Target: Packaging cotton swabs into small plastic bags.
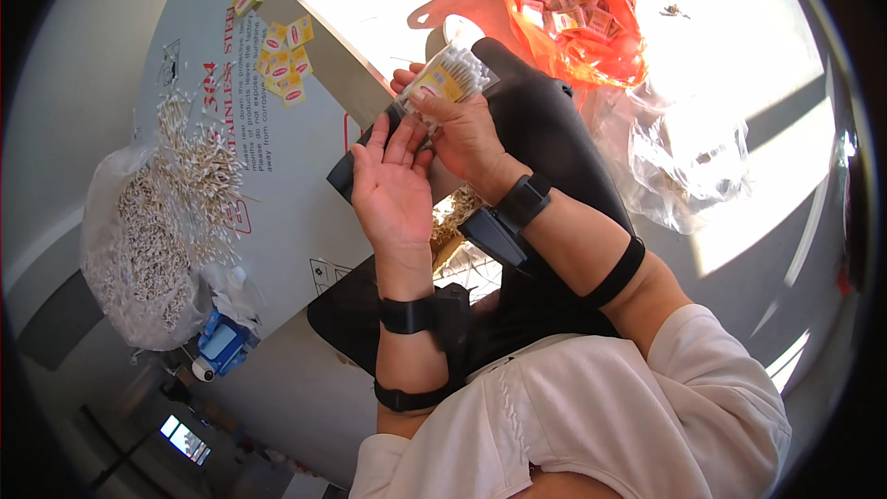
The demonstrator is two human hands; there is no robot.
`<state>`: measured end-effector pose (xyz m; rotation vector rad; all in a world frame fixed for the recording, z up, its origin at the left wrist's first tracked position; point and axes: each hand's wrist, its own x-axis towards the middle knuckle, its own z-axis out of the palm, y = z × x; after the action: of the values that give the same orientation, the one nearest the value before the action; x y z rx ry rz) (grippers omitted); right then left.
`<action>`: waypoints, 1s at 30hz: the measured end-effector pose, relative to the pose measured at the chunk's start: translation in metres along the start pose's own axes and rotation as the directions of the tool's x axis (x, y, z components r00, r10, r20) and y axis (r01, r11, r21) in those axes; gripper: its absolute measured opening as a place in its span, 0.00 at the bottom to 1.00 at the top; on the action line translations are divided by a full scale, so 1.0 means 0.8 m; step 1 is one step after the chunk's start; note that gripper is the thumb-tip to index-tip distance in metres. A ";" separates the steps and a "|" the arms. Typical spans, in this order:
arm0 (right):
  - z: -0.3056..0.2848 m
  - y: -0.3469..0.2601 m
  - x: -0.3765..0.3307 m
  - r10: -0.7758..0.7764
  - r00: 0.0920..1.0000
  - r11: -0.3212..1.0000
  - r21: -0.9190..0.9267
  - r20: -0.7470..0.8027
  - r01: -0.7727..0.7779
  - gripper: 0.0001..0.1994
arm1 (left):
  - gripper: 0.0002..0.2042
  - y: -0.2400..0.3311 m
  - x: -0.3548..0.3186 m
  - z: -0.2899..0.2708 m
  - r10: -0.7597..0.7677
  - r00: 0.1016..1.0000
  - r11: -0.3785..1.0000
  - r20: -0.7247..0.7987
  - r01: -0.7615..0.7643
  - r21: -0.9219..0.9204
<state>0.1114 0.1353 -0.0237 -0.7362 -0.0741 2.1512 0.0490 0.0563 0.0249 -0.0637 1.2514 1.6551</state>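
Right hand [467,134] grips a clear swab packet [446,79] with a yellow label; left hand [393,180], fingers open, touches its lower end. Right of the packet: orange bag [573,46] of small yellow packets.

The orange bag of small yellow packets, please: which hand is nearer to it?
Right. The right hand, gripping a clear packet of cotton swabs, sits just below-left of the orange bag; the left hand is lower and farther left.

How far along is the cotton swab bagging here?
Done: filled packs sit in the orange bag. In hand: the right hand holds a clear packet of swabs, with the left hand flat against its lower end. Left: a big heap of loose swabs and yellow labels remain.
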 end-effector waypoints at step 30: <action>0.031 -0.032 -0.083 0.590 0.795 0.807 0.096 -0.141 -0.582 0.11 | 0.08 0.053 -0.062 -0.027 0.334 0.325 -0.517 0.885 -0.721 0.460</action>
<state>0.1478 0.1072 0.0359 -1.0042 0.3408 2.6537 0.0319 0.0098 0.0717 2.3363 2.0881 0.8674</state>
